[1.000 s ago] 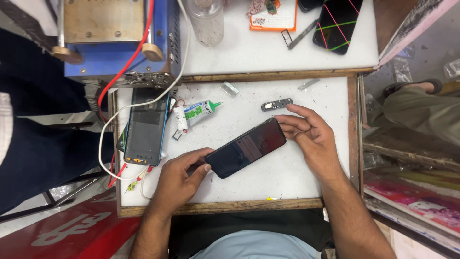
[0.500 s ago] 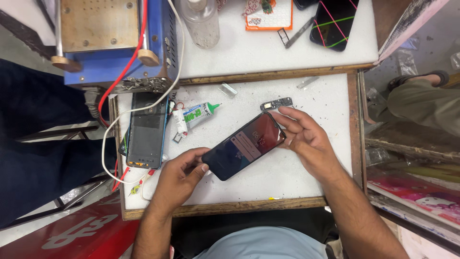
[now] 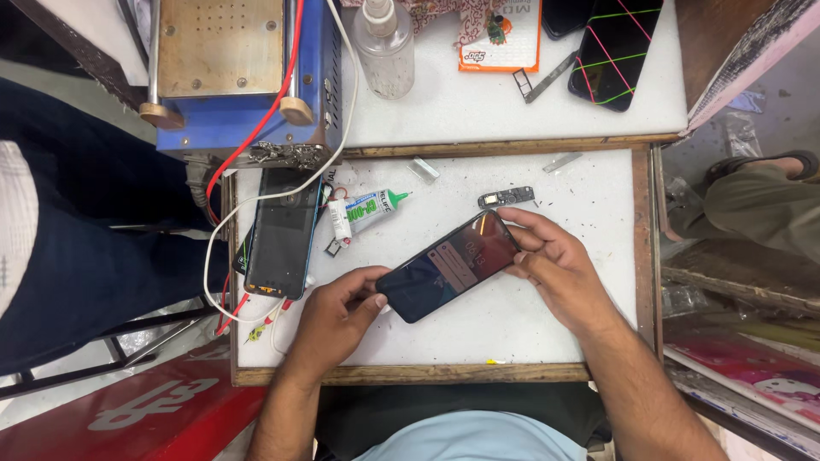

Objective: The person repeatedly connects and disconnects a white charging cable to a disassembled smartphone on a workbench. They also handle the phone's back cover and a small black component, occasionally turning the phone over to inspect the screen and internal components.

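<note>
I hold a dark smartphone (image 3: 450, 266) over the white work board (image 3: 555, 324), tilted with its far end up to the right. Its screen is lit and shows a pale panel. My left hand (image 3: 337, 320) grips the near left end, thumb on the edge. My right hand (image 3: 555, 260) holds the far right end with the fingers curled round the rim. A small dark circuit part (image 3: 506, 198) lies on the board just beyond my right fingers.
A glue tube (image 3: 366, 210) and an opened phone body (image 3: 282, 230) with wires lie at the left. A blue machine (image 3: 231, 68), a clear bottle (image 3: 384, 47), an orange card (image 3: 500, 38) and a dark phone with coloured lines (image 3: 613, 47) sit beyond. A person's foot (image 3: 752, 192) rests at the right.
The phone's screen has come on, showing a pale panel. Both hands kept their grip, with my right fingers shifted slightly along the far end.
</note>
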